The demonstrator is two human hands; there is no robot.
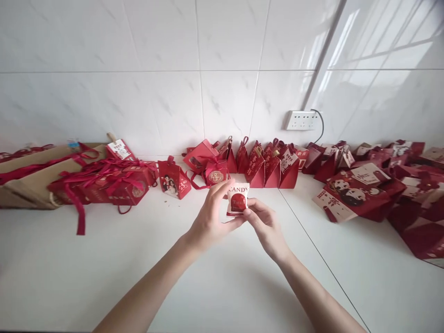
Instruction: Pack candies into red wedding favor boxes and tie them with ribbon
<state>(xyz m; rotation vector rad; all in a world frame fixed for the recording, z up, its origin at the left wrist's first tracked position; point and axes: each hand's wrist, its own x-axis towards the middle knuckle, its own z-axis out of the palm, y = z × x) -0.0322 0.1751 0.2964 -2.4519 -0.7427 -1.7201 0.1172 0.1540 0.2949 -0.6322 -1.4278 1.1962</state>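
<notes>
1. Observed nearest: pale surface of the bench [215, 286], crossed at right by a thin dark seam [322, 257].
2. Noted over the bench, at mid-view: left hand [210, 217] and right hand [265, 222], close together, both holding one small candy packet [237, 200].
3. Recorded for the left hand: curled around the left side of the packet, fingertips at its upper left edge, thumb stretched along below.
4. Recorded for the right hand: narrow pinch at the packet's lower right edge, thumb in front.
5. Read on the packet: "CANDY" across the top, above a red printed patch; printed face turned to the viewer, packet about upright.
6. Found beyond, at right: red box with cartoon figures [357, 192], tilted, beside a crowded heap of red boxes [419, 203].
7. Found at left: ribbon-tied red boxes [107, 185], one ribbon end trailing onto the bench, next to a tan bag [29, 189].
8. Found between, farther in: red box with a photo of a couple [174, 182], standing apart; to its right, a row of peaked red boxes [272, 169].
9. Noted farthest: white tiled wall [156, 97], bearing a white socket panel [301, 120] with a dark cable [323, 122].
</notes>
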